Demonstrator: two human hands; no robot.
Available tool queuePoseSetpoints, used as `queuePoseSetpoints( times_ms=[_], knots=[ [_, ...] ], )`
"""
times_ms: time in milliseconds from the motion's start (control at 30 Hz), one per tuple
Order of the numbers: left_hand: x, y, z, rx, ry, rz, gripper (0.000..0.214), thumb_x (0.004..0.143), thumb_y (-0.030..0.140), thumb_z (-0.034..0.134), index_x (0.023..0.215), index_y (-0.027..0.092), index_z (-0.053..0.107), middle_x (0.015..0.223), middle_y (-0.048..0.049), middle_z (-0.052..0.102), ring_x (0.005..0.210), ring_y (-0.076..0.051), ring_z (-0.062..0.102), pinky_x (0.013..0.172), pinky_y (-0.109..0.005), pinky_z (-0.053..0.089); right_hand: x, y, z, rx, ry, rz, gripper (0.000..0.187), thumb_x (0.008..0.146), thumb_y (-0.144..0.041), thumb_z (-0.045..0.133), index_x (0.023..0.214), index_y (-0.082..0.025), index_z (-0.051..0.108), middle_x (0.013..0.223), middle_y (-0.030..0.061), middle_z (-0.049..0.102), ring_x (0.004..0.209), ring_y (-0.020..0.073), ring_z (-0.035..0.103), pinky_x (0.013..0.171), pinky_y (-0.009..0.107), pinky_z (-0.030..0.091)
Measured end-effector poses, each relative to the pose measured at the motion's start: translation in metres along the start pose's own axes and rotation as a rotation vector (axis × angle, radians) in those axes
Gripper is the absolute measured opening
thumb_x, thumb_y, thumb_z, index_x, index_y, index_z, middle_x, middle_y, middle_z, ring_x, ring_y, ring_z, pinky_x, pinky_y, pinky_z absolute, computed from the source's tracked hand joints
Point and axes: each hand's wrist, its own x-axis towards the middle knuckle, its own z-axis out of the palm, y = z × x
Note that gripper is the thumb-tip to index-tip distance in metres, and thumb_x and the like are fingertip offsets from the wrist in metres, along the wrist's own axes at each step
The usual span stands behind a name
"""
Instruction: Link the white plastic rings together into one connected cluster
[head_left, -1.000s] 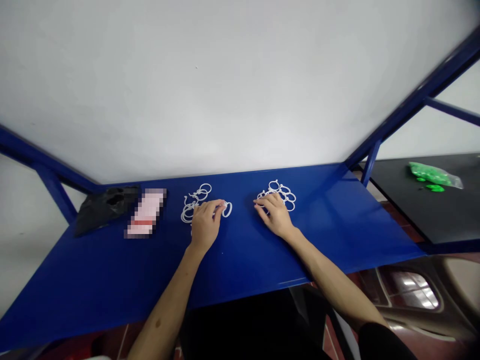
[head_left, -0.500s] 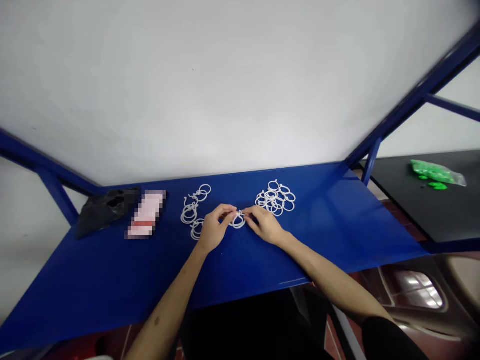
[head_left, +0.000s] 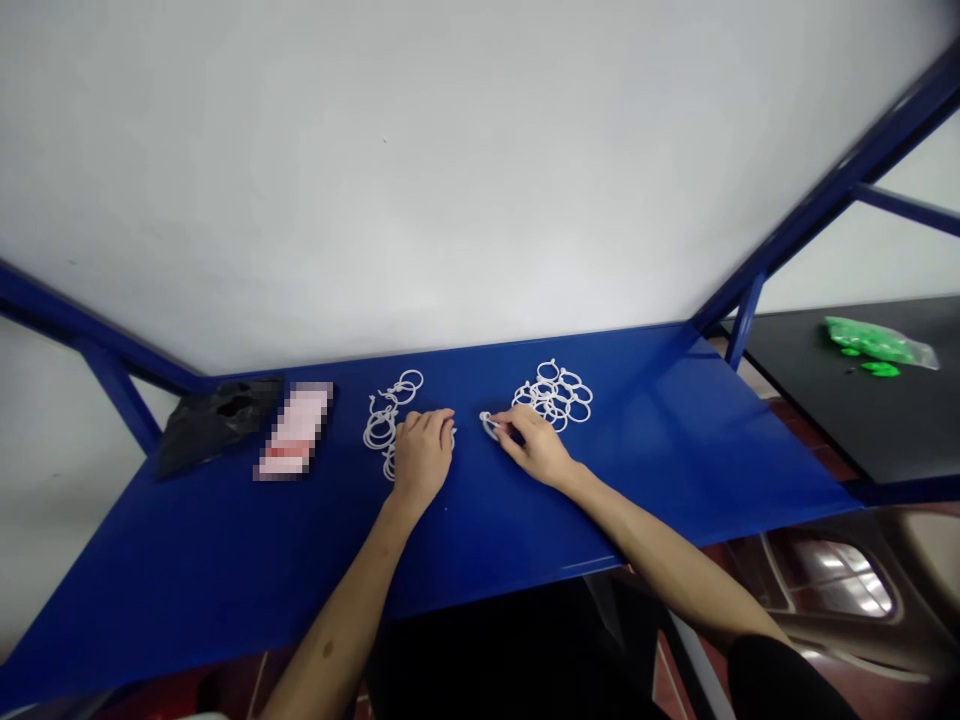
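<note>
Two heaps of white plastic rings lie on the blue table [head_left: 225, 560]. My left hand [head_left: 421, 455] rests on the table at the right edge of the left heap of white rings [head_left: 386, 410], fingers curled down over its nearest rings. My right hand [head_left: 534, 444] pinches a single white ring [head_left: 489, 423] just left of the right heap of white rings [head_left: 556, 392]. The two hands are a short gap apart.
A black plastic bag [head_left: 214, 418] and a pinkish blurred packet [head_left: 294, 430] lie at the table's left. Blue frame posts [head_left: 739, 315] rise at the back corners. To the right is a black table [head_left: 862, 420] with a bag of green pieces [head_left: 874, 340].
Half a second ago both hands held one ring between them at the middle. Now they have parted: the left hand went back to the left heap, the right hand keeps the ring.
</note>
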Motion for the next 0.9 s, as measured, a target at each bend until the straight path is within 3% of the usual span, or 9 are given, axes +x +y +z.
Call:
queuePoseSetpoints(
  times_ms=[100,333,533,900],
  knots=[
    [-0.001,0.006,-0.002,0.086,0.043,0.047,0.022,0.098,0.029,0.054,0.110,0.020,0.070,0.109,-0.0091,0.076,0.103,-0.029,0.062,0.090,-0.045,0.045,0.000,0.000,0.001,0.020,0.000,-0.012,0.017,0.102,-0.026,0.052,0.112,-0.020,0.064,0.085,0.0044,0.065,0.079,0.0176,0.063,0.078,0.035,0.056],
    [-0.004,0.017,0.004,-0.113,-0.147,0.021,0.019,0.099,0.033,0.056,0.095,0.024,0.073,0.089,-0.0030,0.076,0.089,-0.022,0.065,0.083,-0.038,0.046,-0.002,-0.002,0.002,0.069,0.046,-0.064,0.015,0.102,-0.025,0.053,0.112,-0.020,0.064,0.091,0.0058,0.068,0.078,0.0162,0.063,0.075,0.032,0.057],
    [-0.003,0.017,0.002,-0.296,-0.169,-0.024,0.020,0.098,0.029,0.056,0.087,0.026,0.073,0.082,0.0008,0.074,0.079,-0.017,0.068,0.078,-0.030,0.050,-0.003,-0.002,0.005,0.103,0.004,-0.067,0.014,0.102,-0.027,0.054,0.112,-0.021,0.063,0.092,0.0061,0.067,0.078,0.0167,0.064,0.074,0.033,0.058],
    [-0.008,0.010,0.005,-0.243,-0.209,0.093,0.022,0.096,0.021,0.055,0.083,0.027,0.073,0.085,-0.0002,0.074,0.082,-0.018,0.067,0.090,-0.036,0.049,-0.007,-0.009,-0.001,0.055,-0.131,-0.160,0.016,0.104,-0.022,0.046,0.108,-0.020,0.062,0.097,0.0092,0.066,0.089,0.0202,0.065,0.079,0.035,0.058]
  ],
)
